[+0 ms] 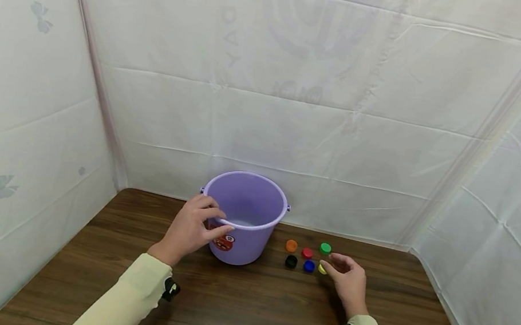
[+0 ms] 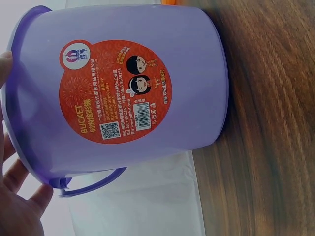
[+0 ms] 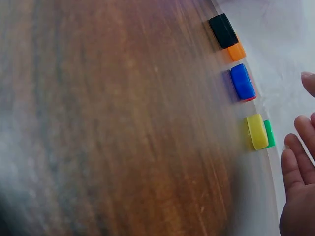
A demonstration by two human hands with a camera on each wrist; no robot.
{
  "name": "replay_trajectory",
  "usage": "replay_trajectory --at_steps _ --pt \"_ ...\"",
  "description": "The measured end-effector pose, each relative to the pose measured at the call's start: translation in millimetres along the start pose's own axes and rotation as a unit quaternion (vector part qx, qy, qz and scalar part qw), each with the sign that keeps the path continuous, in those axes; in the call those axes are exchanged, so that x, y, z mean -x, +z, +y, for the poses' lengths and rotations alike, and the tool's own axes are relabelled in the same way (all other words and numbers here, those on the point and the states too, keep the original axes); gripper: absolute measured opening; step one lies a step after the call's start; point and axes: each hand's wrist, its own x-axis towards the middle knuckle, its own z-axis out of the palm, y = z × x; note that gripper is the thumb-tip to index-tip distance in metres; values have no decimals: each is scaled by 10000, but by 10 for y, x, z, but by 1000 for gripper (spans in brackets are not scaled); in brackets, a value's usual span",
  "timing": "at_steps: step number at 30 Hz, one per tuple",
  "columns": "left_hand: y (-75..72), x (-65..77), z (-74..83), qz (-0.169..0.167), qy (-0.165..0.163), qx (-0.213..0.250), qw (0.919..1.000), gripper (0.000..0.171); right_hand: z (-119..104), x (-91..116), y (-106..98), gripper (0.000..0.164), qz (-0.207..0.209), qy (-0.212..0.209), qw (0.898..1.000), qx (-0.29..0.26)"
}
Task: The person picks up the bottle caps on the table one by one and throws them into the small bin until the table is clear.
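Observation:
A purple bucket [image 1: 246, 241] with a red-orange round label [image 2: 115, 91] stands upright on the wooden table. My left hand [image 1: 190, 226] is at its near left rim, thumb and fingers spread apart and loosely bent; in the left wrist view the fingertips lie beside the rim and handle joint. Over the yellow cap [image 3: 257, 132] hovers my right hand [image 1: 346, 282], its thumb and fingers apart with a gap between them. Near it are a green cap [image 1: 325, 248], a blue cap [image 1: 309, 266], a red cap [image 1: 307, 253], an orange cap [image 1: 291, 246] and a black cap [image 1: 291, 261].
The caps sit in two rows to the right of the bucket. White sheeting [image 1: 307, 78] stands upright behind the dark wood table [image 1: 255, 312] and along both sides. The bucket's purple handle [image 2: 93, 188] hangs on its far side.

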Motion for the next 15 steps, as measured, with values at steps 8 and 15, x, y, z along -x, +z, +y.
replay_trajectory --at_steps 8,15 --pt "0 2 2 14 32 -10 10000 26 48 -17 1 45 -58 143 9997 212" --pt "3 0 -9 -3 -9 9 10000 27 64 -27 16 44 -89 208 9986 483"
